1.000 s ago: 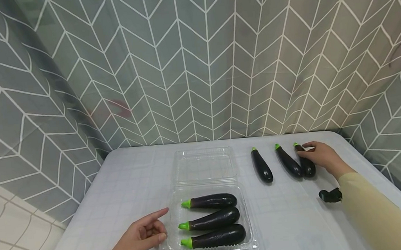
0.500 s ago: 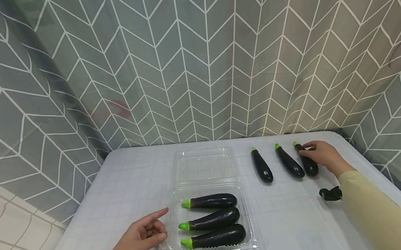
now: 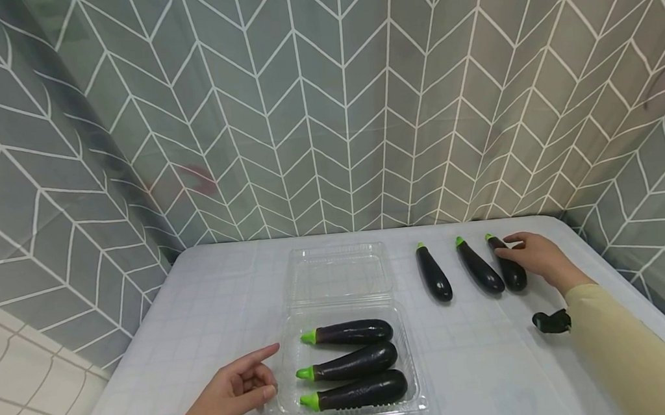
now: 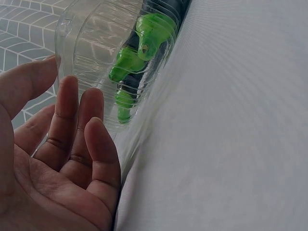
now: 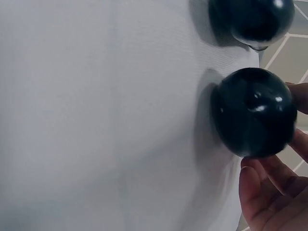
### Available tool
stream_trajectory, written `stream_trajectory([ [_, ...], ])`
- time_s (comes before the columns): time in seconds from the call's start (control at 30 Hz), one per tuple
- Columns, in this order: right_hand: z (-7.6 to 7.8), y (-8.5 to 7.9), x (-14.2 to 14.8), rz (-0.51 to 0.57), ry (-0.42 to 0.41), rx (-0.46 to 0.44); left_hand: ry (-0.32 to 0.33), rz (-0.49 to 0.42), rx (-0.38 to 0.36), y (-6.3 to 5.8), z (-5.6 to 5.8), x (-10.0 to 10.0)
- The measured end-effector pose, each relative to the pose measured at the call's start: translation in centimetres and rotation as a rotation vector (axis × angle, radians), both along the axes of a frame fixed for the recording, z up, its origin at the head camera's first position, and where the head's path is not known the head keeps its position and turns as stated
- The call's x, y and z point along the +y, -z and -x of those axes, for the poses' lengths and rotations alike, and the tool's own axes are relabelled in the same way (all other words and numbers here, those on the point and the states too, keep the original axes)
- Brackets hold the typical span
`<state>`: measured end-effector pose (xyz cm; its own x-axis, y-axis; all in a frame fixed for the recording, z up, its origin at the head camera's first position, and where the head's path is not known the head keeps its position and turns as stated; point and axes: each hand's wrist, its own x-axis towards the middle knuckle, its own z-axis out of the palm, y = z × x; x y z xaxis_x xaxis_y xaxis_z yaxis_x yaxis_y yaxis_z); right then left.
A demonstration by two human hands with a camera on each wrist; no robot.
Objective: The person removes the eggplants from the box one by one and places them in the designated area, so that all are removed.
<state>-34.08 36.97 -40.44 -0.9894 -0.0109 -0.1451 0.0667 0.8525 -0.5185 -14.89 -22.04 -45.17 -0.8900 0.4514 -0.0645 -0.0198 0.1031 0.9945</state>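
Observation:
In the head view my right hand (image 3: pixel 538 258) grips the rightmost dark eggplant (image 3: pixel 512 273) by its sides, thumb and fingers around its upper half. The right wrist view shows that eggplant's round end (image 5: pixel 255 113) close over the white cloth, with fingertips at its edge. My left hand (image 3: pixel 238 389) rests at the left rim of a clear plastic clamshell box (image 3: pixel 284 341), its fingers loosely bent around nothing. Three eggplants lie crosswise in the box, green stems to the left: a top one (image 3: pixel 354 332), a middle one (image 3: pixel 356 362) and a bottom one (image 3: pixel 363 390).
Two more eggplants lie on the white table (image 3: pixel 211 308): one farther left (image 3: pixel 434 274) and one beside the gripped one (image 3: pixel 480 267). The box's lid (image 3: pixel 337 272) is folded back toward the patterned curtain (image 3: pixel 327 136). A small black device (image 3: pixel 551 322) sits by the right sleeve.
My right hand has shifted the rightmost eggplant slightly right, opening a small gap to its neighbour. The left hand and the box stay as they were.

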Motion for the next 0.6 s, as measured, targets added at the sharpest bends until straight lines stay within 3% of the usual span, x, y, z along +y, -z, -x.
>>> stream_trajectory([
  [0.23, -0.6, -0.9, 0.5, -0.014, 0.006, 0.037, -0.001, -0.010, 0.003, 0.1, 0.0, 0.1],
  [0.4, -1.4, -2.1, 0.1, -0.023, -0.009, 0.159, -0.014, 0.009, -0.016, -0.1, 0.0, 0.1],
  [0.6, -3.0, -3.8, -1.7, 0.048, -0.038, 0.286, -0.023, 0.021, -0.025, -0.1, 0.0, 0.1],
])
